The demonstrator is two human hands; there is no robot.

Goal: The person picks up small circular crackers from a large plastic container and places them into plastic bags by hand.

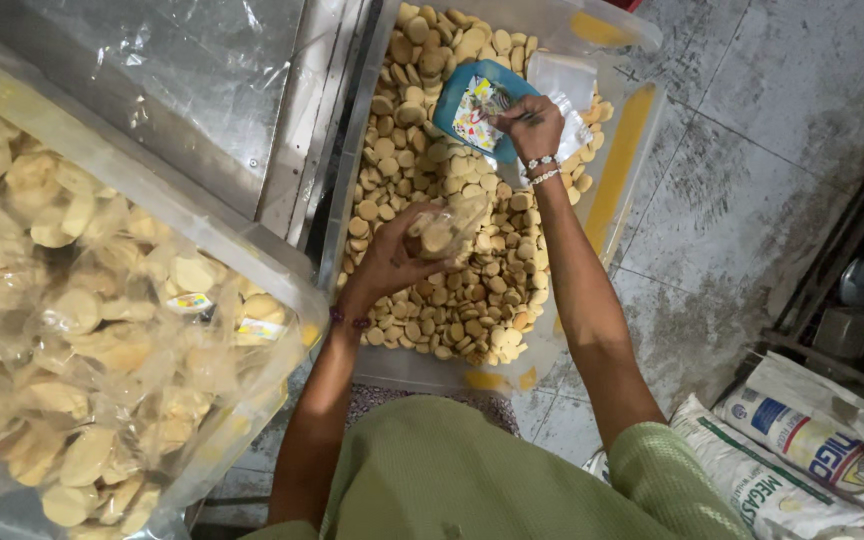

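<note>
A clear plastic bin (624,160) on the floor holds a heap of small round tan biscuits (457,290). My left hand (392,255) is closed around a small clear plastic bag (447,225) partly filled with biscuits, held just above the heap. My right hand (527,125), with beaded bracelets on the wrist, grips a blue plastic scoop-like piece with a colourful printed label (477,105) at the far part of the bin. A few empty clear bags (564,80) lie beside that hand.
At the left a large container (252,250) holds several sealed clear bags of biscuits (82,330). A metal surface covered with plastic film (202,80) lies above it. Printed sacks (802,450) lie at the lower right on the grey tiled floor (752,150).
</note>
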